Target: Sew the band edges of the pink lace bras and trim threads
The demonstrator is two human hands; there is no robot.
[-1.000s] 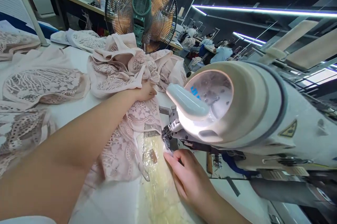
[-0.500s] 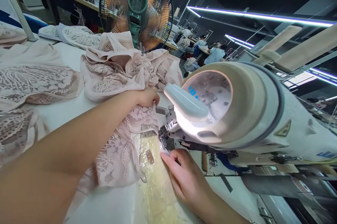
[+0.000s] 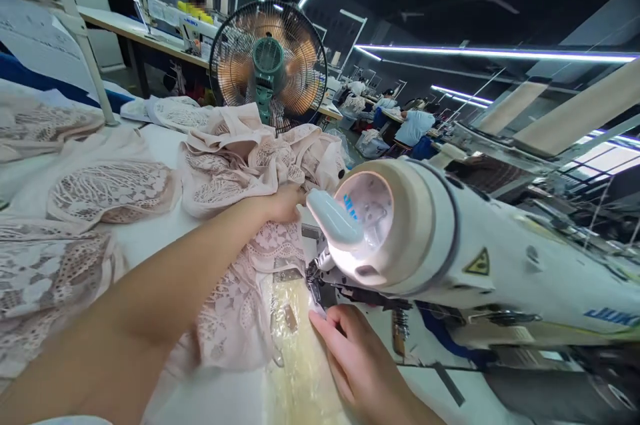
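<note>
My left hand (image 3: 287,204) is closed on the edge of a pale pink lace garment (image 3: 277,242), behind the presser foot of a white JUKI sewing machine (image 3: 425,225). The lace lies flat beside the foot and hangs toward me on the left. In front of the presser foot (image 3: 313,278), my right hand (image 3: 353,348) pinches a narrow white strip (image 3: 317,312) between thumb and forefinger. Under my hands, a yellowish film-covered plate (image 3: 295,358) runs toward me. The machine head hides part of my left fingertips.
More lace garments (image 3: 235,162) lie heaped behind my left hand, and others (image 3: 115,192) spread to the left. A fan (image 3: 269,65) stands beyond the heap. A metal post (image 3: 83,45) rises at the left. Several people sit working farther back.
My view has tilted up and turned a little, so the scene sits lower in the picture. Both hands stay at about the same places beside the presser foot.
</note>
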